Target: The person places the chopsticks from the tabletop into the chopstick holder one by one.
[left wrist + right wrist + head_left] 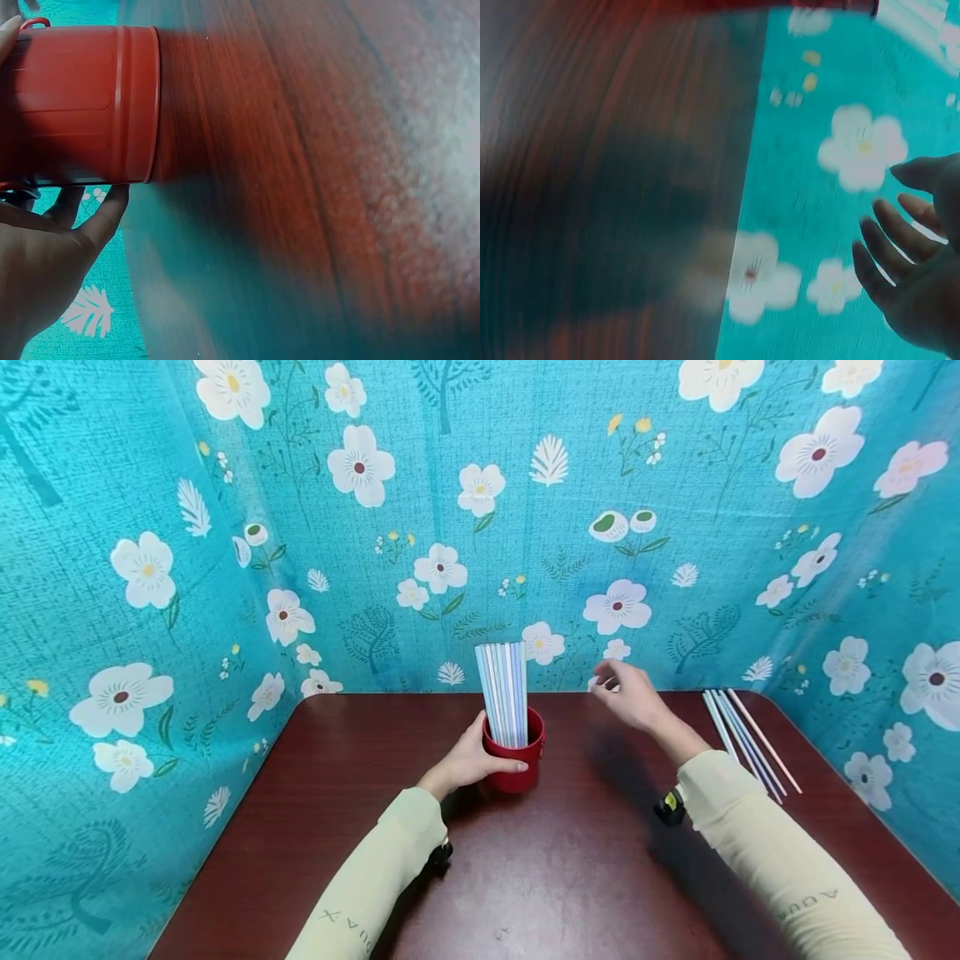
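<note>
A small red metal bucket (517,768) stands on the dark wooden table, packed with a bundle of long thin sticks (504,693) in pale blue, white and lilac. My left hand (476,756) grips the bucket from its left side, the thumb across the front. The left wrist view shows the bucket's wall (75,105) and base rim, with fingers against its side. To the right of the bucket, my right hand (630,696) is raised above the table's back part. Its fingers (900,232) are loosely bent and apart, holding nothing.
Several more thin sticks (746,743), one of them pinkish, lie at the table's right side. A turquoise flowered curtain (495,527) closes off the back and both sides. My right hand's shadow falls on the tabletop (517,893).
</note>
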Tool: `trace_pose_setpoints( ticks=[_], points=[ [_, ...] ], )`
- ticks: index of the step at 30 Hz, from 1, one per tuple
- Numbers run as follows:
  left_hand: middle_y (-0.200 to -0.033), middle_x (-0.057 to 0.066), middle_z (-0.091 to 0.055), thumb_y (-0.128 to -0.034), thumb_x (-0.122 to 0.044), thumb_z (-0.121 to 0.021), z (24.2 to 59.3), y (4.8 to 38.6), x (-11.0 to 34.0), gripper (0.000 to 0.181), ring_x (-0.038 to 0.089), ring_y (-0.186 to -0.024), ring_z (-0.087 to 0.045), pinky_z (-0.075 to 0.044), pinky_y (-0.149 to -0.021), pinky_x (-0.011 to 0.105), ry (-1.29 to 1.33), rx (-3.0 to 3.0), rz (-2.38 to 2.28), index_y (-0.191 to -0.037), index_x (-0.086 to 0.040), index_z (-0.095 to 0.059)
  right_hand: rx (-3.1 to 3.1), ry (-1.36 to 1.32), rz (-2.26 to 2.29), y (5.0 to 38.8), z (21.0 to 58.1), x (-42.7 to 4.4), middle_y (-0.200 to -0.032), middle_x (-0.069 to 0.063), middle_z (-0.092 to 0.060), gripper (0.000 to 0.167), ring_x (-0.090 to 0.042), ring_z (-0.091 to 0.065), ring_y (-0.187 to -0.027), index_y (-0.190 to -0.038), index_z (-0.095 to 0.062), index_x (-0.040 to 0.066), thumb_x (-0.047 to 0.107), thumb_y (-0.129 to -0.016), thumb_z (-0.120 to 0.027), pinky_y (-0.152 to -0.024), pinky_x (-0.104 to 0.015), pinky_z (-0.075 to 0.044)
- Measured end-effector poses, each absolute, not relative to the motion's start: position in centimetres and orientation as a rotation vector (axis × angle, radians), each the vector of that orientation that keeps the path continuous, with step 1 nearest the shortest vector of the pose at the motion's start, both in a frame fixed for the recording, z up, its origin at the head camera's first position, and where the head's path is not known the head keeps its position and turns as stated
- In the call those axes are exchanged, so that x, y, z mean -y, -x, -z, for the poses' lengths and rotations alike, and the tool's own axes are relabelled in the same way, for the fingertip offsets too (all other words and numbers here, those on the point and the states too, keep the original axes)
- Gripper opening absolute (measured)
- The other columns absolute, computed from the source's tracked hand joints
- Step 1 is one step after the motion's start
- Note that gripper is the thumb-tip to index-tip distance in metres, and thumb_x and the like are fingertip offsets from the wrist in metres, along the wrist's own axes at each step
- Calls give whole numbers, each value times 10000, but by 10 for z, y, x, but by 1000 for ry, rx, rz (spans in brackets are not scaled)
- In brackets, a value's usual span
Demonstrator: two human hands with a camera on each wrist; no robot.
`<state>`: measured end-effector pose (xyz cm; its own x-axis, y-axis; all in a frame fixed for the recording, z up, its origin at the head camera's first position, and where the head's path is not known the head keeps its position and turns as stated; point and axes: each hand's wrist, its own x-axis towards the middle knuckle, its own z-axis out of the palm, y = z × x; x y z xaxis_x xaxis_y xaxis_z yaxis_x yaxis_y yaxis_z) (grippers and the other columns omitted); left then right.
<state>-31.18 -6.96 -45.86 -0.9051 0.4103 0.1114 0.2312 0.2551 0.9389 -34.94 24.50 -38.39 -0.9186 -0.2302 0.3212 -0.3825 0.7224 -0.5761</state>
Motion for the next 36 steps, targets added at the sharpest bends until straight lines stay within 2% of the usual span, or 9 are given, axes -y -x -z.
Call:
trace_pose_setpoints(
  ticks=[6,11,19,27,31,36],
  points=[
    [-1469,22,-510,-786,-189,-897,457,313,69,942,238,-1326,-480,-552,-969,460,-604,-2330,-1733,-1530,-216,-320,2739,-291,-806,357,389,-294,-1169,-310,-619,308,-472,-602,-1071,-1217,-590,-96,83,-966,-590,-905,-600,-485],
    [-1439,-35,-521,-777,-250,-907,459,311,69,921,200,-1305,-488,-555,-964,448,-619,-2331,-1745,-1503,-275,-339,2799,-180,-765,363,403,-335,-1182,-339,-592,344,-507,-555,-1116,-1230,-569,-116,111,-972,-589,-926,-635,-456],
    [-1435,-74,-515,-767,-302,-911,461,311,69,929,185,-1300,-492,-569,-938,424,-650,-2343,-1741,-1493,-330,-333,2868,-98,-690,361,422,-379,-1080,-370,-606,359,-527,-559,-1034,-1156,-571,-166,100,-921,-618,-900,-633,-448],
    [-1439,-58,-518,-778,-277,-907,459,310,69,925,188,-1300,-492,-555,-962,444,-637,-2341,-1745,-1503,-302,-333,2920,-5,-509,349,437,-407,-1004,-387,-582,377,-561,-541,-994,-1093,-560,-190,49,-806,-608,-861,-639,-460],
    [-1460,1,-512,-792,-208,-894,442,299,68,926,222,-1313,-485,-557,-961,453,-615,-2315,-1742,-1523,-227,-325,2932,104,-493,344,442,-417,-929,-378,-535,316,-504,-546,-851,-1007,-549,-188,46,-803,-604,-736,-601,-477],
    [-1455,47,-519,-801,-165,-880,426,290,69,905,253,-1308,-492,-560,-959,452,-615,-2304,-1744,-1521,-164,-332,2977,183,-549,342,446,-424,-827,-307,-543,195,-421,-557,-732,-899,-537,-129,37,-818,-600,-630,-513,-494]
  ],
)
